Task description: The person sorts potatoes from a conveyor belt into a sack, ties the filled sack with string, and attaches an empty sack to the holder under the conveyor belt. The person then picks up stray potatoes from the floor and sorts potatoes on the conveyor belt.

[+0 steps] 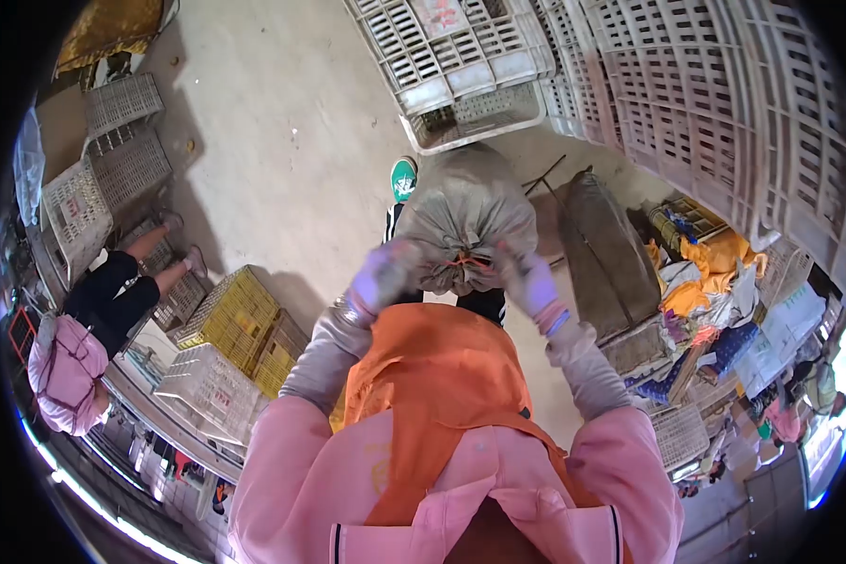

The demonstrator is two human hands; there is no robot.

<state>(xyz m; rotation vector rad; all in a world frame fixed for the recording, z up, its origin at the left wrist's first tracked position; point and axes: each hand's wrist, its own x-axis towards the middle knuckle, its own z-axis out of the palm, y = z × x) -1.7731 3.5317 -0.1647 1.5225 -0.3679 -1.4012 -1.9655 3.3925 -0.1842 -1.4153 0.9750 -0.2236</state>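
Observation:
A full grey-brown sack (pixel 470 202) hangs or rests in front of my orange apron, its gathered neck facing me. A thin red-orange tie (pixel 465 260) crosses the gathers. My left hand (pixel 383 275), in a purple glove, is at the left side of the neck, its fingers smeared by motion. At the right side is my right hand (pixel 528 279), also gloved in purple and blurred at the fingertips. Whether either hand grips the sack or the tie cannot be made out.
Stacked white crates (pixel 479 56) rise at the top and right. A long dark sack (pixel 611 254) lies to the right, near orange and white cloths (pixel 714 273). Yellow crates (pixel 230 315) stand left. A person in pink (pixel 75 362) is at the far left.

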